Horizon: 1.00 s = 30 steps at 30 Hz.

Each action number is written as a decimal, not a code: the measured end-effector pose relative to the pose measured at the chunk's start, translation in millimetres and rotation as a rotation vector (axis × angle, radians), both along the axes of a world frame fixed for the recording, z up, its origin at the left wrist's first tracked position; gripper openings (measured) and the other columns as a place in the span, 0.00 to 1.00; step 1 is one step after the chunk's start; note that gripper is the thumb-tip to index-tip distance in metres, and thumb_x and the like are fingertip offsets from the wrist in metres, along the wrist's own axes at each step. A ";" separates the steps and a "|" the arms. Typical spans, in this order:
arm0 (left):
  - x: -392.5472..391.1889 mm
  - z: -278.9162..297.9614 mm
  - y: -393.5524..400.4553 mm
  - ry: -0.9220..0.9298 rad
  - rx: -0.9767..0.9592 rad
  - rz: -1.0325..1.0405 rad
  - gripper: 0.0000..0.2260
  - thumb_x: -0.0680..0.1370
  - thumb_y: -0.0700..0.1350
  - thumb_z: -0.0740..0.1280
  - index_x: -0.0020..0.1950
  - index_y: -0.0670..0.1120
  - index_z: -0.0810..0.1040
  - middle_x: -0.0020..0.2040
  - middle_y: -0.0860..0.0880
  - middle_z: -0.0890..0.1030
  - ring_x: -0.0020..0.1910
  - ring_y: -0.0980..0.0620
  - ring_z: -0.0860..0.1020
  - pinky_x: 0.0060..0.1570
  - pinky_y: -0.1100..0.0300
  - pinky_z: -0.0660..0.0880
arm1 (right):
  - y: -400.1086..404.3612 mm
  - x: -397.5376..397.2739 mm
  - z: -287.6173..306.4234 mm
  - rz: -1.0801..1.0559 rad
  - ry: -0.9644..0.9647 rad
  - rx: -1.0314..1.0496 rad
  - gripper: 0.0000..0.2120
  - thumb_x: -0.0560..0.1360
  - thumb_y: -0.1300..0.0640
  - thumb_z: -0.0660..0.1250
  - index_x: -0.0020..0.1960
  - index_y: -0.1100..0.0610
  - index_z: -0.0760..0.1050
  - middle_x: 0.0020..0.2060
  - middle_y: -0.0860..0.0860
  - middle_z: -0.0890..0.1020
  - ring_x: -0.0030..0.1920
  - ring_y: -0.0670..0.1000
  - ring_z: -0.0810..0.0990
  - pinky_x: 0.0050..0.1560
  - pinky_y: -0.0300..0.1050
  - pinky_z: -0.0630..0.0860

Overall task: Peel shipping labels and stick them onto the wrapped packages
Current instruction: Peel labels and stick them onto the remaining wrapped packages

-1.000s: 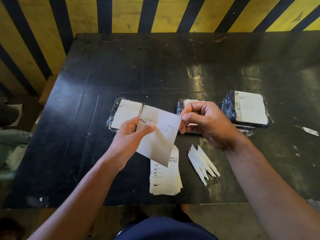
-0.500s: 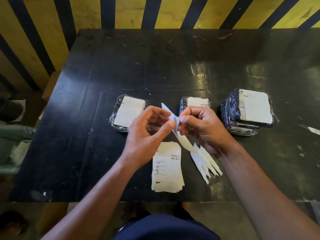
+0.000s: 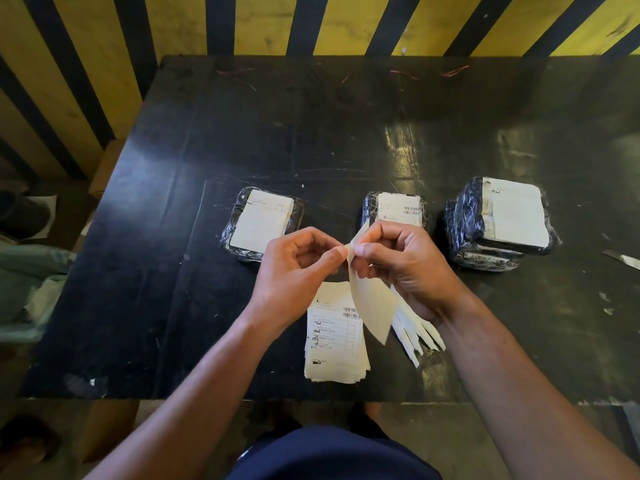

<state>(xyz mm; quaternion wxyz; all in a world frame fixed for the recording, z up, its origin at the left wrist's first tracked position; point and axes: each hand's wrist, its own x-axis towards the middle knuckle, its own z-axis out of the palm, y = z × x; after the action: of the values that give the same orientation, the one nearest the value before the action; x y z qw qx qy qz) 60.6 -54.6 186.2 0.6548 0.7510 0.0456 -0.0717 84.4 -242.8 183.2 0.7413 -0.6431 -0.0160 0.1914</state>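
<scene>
Both hands hold one white shipping label (image 3: 372, 303) above the black table (image 3: 173, 271). My left hand (image 3: 294, 271) pinches its top corner, and my right hand (image 3: 405, 265) pinches the same corner from the other side. The label hangs edge-on, blank side toward me. A stack of printed labels (image 3: 334, 344) lies below the hands. Three groups of black-wrapped packages sit behind: a left package (image 3: 261, 221) with a label, a middle package (image 3: 398, 207) partly hidden by my right hand, and a right stack of packages (image 3: 500, 223) with a label on top.
Several peeled white backing strips (image 3: 420, 336) lie fanned out right of the label stack. A small metal blade (image 3: 623, 259) lies at the table's right edge. A yellow and black striped wall (image 3: 242, 22) stands behind the table. Cloth (image 3: 24, 282) sits on the floor at left.
The label was held flat and facing me a second ago. It has turned edge-on, and both hands have closed together on its top corner. The view has shifted slightly.
</scene>
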 end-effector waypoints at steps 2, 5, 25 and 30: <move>0.4 -2.1 -1.5 0.056 -0.029 0.055 0.03 0.81 0.41 0.72 0.48 0.44 0.84 0.44 0.49 0.88 0.44 0.53 0.87 0.49 0.58 0.84 | 1.2 -0.1 -3.2 -0.048 0.025 -0.008 0.06 0.75 0.60 0.72 0.39 0.54 0.82 0.36 0.57 0.84 0.38 0.51 0.81 0.45 0.47 0.77; 3.0 -7.4 -1.3 0.173 -0.194 0.153 0.06 0.83 0.40 0.68 0.47 0.44 0.81 0.46 0.45 0.88 0.45 0.50 0.87 0.52 0.56 0.84 | 0.5 1.3 -11.2 -0.128 0.105 0.001 0.11 0.80 0.63 0.68 0.39 0.55 0.78 0.36 0.54 0.84 0.40 0.51 0.81 0.47 0.47 0.76; 21.2 -48.9 55.3 0.275 -0.550 0.726 0.06 0.84 0.42 0.63 0.49 0.44 0.78 0.47 0.47 0.86 0.48 0.49 0.86 0.46 0.59 0.81 | -71.3 4.7 -89.9 -0.822 0.513 0.432 0.05 0.78 0.63 0.64 0.45 0.58 0.77 0.41 0.54 0.85 0.44 0.52 0.83 0.50 0.45 0.79; 23.2 -51.9 67.0 0.250 -0.461 0.667 0.07 0.84 0.42 0.61 0.49 0.45 0.78 0.49 0.46 0.86 0.49 0.48 0.86 0.46 0.59 0.82 | -92.2 10.6 -85.5 -0.925 0.289 0.209 0.08 0.76 0.61 0.63 0.38 0.54 0.72 0.32 0.49 0.78 0.36 0.49 0.77 0.37 0.43 0.74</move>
<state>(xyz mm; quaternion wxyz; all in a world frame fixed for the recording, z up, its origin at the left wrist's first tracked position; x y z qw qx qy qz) 83.8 12.3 134.2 0.7823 0.5147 0.3480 0.0450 95.0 -335.1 97.7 0.8038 -0.4717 0.3550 -0.0730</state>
